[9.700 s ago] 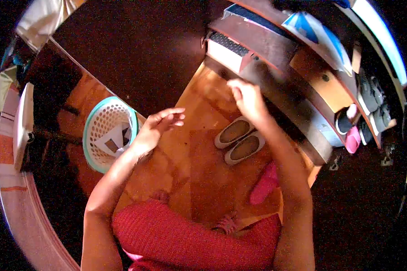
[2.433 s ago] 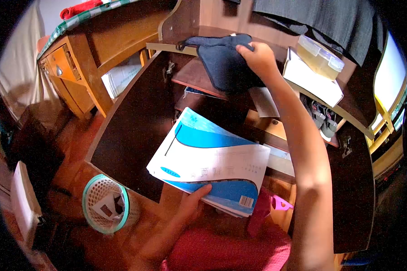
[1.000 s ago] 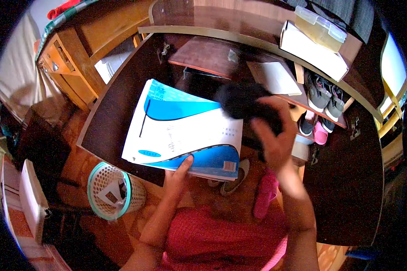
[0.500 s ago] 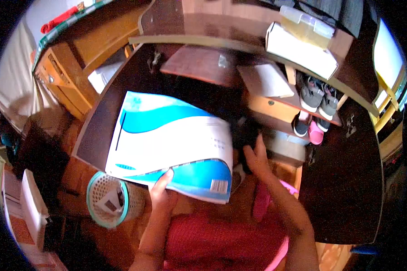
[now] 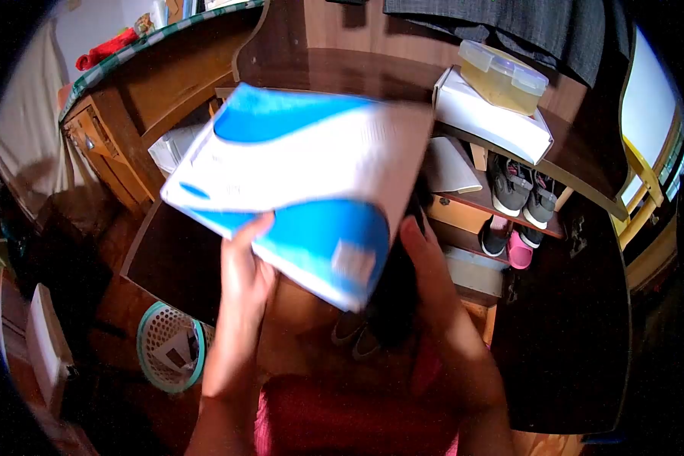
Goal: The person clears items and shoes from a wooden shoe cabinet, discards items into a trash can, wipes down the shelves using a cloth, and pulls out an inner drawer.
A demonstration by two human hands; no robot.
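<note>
In the head view, a large, thin white packet with blue wave bands (image 5: pixel 289 167) and a blurred barcode patch is held up at a tilt over the dark desk. My left hand (image 5: pixel 243 262) grips its lower edge, thumb on top and the other fingers underneath. My right hand (image 5: pixel 432 266) is raised just beside the packet's lower right edge, thumb up and apart from the fingers, which are partly lost in shadow. Below the packet, a pair of shoes (image 5: pixel 356 340) shows dimly on the floor.
A clear lidded container (image 5: pixel 504 77) rests on a white box (image 5: pixel 494 118) on the upper shelf. Grey sneakers (image 5: pixel 511 186) and a pink shoe (image 5: pixel 520 251) sit on the racks below. A perforated basket (image 5: pixel 171 346) stands at lower left. The dark desk panel (image 5: pixel 566 342) extends on the right.
The packet has been lifted up and to the right, tilting as it goes, with my left hand on it. My right hand has stayed close to its right side. The head view has shifted slightly.
</note>
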